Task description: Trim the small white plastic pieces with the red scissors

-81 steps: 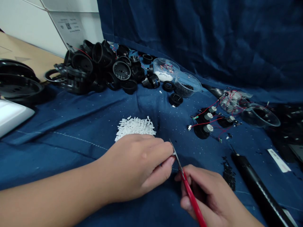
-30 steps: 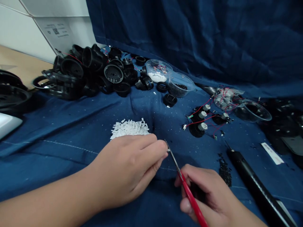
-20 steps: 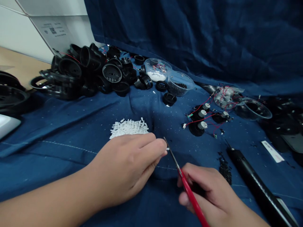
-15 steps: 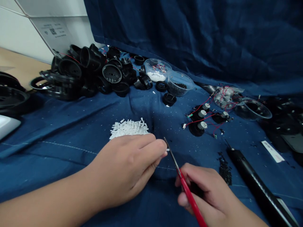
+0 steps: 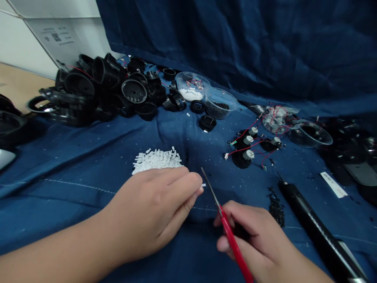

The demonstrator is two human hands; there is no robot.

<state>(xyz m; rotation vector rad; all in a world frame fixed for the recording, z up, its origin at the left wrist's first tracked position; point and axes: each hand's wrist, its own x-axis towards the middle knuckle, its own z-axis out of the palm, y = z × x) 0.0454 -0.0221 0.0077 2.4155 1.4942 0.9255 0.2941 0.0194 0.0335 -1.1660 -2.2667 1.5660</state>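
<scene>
Two hands [image 5: 159, 204], one red-handled tool [image 5: 233, 239], one white heap [image 5: 157, 159], one black rod-shaped tool [image 5: 313, 224]

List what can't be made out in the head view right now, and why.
All in the head view:
White pile: near side, hidden behind the left hand.
Held white piece: inner end, hidden by that hand.
Red-handled tool: rear end, cut off by the bottom edge.
Box print: too small, blurred.

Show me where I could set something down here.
Roomiest: specked blue cloth between the black housings and left forearm. Narrower: between the white pieces and wired parts. Crowded: the back, by the clear tubs, and right, by the black tool.
</scene>
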